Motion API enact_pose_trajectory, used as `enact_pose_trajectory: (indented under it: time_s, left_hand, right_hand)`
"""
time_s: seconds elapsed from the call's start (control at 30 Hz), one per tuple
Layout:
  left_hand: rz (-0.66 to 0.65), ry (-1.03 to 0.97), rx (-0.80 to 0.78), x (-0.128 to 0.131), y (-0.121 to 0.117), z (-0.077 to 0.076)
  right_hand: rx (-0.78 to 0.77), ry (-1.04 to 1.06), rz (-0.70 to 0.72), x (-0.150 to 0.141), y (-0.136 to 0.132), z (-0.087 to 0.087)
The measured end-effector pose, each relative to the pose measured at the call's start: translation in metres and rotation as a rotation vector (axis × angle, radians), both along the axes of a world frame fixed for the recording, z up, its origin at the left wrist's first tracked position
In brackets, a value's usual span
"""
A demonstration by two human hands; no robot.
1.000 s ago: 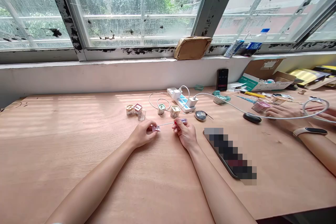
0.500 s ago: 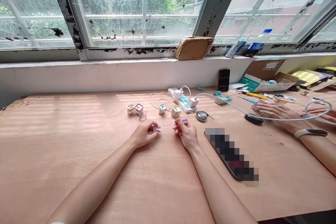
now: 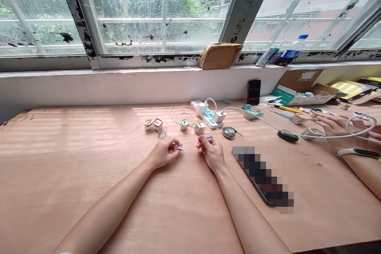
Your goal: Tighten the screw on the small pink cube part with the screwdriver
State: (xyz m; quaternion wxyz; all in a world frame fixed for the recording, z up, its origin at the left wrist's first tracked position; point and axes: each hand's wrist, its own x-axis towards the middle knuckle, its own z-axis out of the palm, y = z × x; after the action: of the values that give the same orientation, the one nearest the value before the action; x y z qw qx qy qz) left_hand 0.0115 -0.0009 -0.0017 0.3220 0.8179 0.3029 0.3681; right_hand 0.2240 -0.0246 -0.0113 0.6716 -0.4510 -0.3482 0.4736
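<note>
A window runs behind a plywood tabletop, with a sill below the glass and a parcel lying on it.

In the head view, the person works just in front of a power strip, with both hands close together. The left hand is curled narrowly around a small pink block, pinching it at the fingertips. The right hand pinches the colored handle of a small screwdriver between thumb and fingers. The screwdriver lies nearly level across the view, its long axis running left to right. The handle end sits to the right and slightly farther away, while the thin metal shaft points left and slightly nearer, with its tip at the block. Whether the tip has entered the block is too small to tell.

Left of the power strip stand several small cubes and a clear cup. Two more cubes sit just in front of it. To its right lie a round gadget, a mouse, and a blurred phone. Farther right, another person's hand, with a wristband on the wrist, is near a white cable.
</note>
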Motion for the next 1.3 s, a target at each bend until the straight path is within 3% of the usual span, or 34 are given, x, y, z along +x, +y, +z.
enact_pose_trajectory:
  time_s: [0.97, 1.3]
  left_hand:
    - [-0.016, 0.009, 0.053, -0.001, -0.0024, 0.0056]
    - [-0.017, -0.114, -0.038, -0.0007, -0.0037, 0.005]
  right_hand:
    - [0.003, -0.005, 0.01, 0.0002, 0.0, 0.0005]
    - [0.002, 0.229, -0.087, 0.0059, 0.0032, 0.0035]
